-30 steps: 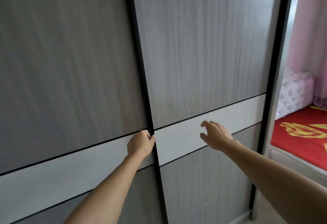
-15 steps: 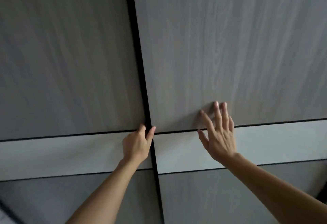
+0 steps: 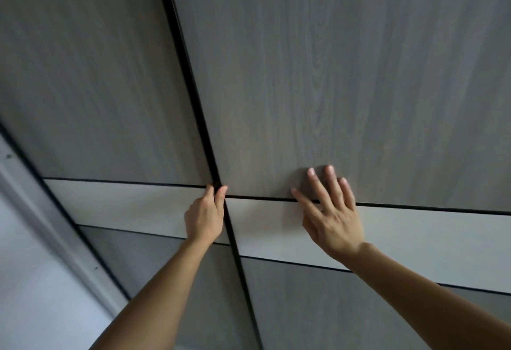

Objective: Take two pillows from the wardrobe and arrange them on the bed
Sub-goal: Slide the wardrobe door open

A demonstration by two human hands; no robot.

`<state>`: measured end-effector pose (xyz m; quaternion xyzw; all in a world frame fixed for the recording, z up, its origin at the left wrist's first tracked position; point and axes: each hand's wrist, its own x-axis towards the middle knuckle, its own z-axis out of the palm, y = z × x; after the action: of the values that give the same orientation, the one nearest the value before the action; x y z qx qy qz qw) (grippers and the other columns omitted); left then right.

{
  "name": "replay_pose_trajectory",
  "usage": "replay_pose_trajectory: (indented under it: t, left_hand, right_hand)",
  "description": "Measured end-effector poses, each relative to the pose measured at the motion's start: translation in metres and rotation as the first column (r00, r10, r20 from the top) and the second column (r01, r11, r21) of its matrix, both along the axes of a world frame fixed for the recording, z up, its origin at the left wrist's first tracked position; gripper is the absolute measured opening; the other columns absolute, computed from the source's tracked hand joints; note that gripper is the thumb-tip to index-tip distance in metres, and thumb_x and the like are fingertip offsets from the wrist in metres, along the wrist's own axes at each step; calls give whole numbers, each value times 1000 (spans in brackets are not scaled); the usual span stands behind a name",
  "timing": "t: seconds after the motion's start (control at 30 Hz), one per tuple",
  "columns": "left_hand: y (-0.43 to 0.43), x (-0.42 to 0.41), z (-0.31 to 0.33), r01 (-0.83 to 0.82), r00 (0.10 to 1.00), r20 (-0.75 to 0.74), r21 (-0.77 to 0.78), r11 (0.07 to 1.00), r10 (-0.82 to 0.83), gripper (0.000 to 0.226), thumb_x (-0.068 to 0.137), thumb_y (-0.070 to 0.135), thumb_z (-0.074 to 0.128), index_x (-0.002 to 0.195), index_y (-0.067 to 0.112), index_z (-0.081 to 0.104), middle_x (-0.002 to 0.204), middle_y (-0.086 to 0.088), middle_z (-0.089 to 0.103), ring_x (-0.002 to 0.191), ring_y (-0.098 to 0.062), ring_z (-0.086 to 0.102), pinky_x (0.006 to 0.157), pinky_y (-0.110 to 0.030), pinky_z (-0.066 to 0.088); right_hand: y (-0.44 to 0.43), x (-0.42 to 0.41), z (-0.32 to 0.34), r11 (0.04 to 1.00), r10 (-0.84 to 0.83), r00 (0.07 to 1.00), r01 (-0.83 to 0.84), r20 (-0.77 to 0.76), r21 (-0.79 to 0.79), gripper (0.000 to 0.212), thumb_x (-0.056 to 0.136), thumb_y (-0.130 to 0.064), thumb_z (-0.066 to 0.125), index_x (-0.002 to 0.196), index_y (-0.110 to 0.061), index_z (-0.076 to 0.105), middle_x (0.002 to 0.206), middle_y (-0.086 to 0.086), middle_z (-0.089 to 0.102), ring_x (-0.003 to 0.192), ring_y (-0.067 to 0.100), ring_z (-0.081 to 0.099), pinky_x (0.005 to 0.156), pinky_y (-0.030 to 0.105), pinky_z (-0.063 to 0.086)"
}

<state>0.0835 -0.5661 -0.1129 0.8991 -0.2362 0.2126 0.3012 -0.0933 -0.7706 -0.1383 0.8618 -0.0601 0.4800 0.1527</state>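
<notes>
The wardrobe fills the view with two grey wood-grain sliding doors, each crossed by a white band. The left door [image 3: 91,86] and the right door [image 3: 345,67] meet at a black vertical edge [image 3: 193,95]. My left hand [image 3: 204,215] curls its fingertips around that black edge at the height of the white band. My right hand [image 3: 331,211] lies flat on the right door with fingers spread, holding nothing. Both doors are closed, so no pillow shows. The bed is out of view.
A pale wall and the wardrobe's light side frame [image 3: 30,205] run down the left edge. The wardrobe's black outer frame [image 3: 63,208] slants beside it.
The view has swung left; the bed and pink curtain at the right are gone and a wall shows at the left. My right hand went from hovering to flat on the door.
</notes>
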Motion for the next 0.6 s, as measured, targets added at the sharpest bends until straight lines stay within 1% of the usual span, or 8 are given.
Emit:
replay_pose_trajectory:
  t: [0.07,0.17,0.37,0.43,0.53,0.6]
  left_hand:
    - [12,11,1,-35,999,-36,-21,999,34,50,95,51,27,106,10,54,91,-26,67,87,-43,62,74,-46,48]
    - [34,33,3,-81,994,-83,-38,996,77,52,96,51,26,112,10,53,99,-25,67,93,-43,61,77,-45,47]
    - [85,86,8,-117,979,-177,-62,991,104,55,95,54,26,120,11,51,112,-23,64,102,-43,58,83,-46,45]
    - [106,108,10,-108,976,-195,-44,993,97,54,95,55,26,115,13,52,109,-22,65,101,-41,58,80,-45,44]
    - [139,143,14,-89,975,-203,-1,996,87,50,95,56,25,98,14,53,98,-20,66,93,-40,59,72,-41,41]
    - [159,166,17,-85,977,-193,25,996,89,48,95,55,25,91,14,51,94,-19,65,90,-40,60,70,-40,41]
  right_hand:
    - [7,10,3,998,37,998,-39,-54,-43,61,75,-19,65,135,-24,51,155,11,25,144,38,14,118,49,12]
    - [20,27,9,991,59,988,-75,-140,-109,63,73,-20,66,134,-20,50,156,10,23,145,36,11,118,46,9]
    - [59,78,14,971,29,972,-83,-232,-223,62,81,-21,61,140,-20,43,157,10,20,145,36,10,119,45,6]
    - [76,100,13,968,18,971,-77,-238,-239,61,82,-23,60,140,-21,42,157,9,20,145,36,10,118,45,7]
    - [105,135,12,965,14,975,-71,-223,-252,59,84,-24,56,141,-22,41,157,9,20,145,36,11,118,45,9]
    - [124,158,12,962,8,976,-67,-217,-264,59,85,-25,54,142,-23,40,157,9,19,145,36,12,118,45,10]
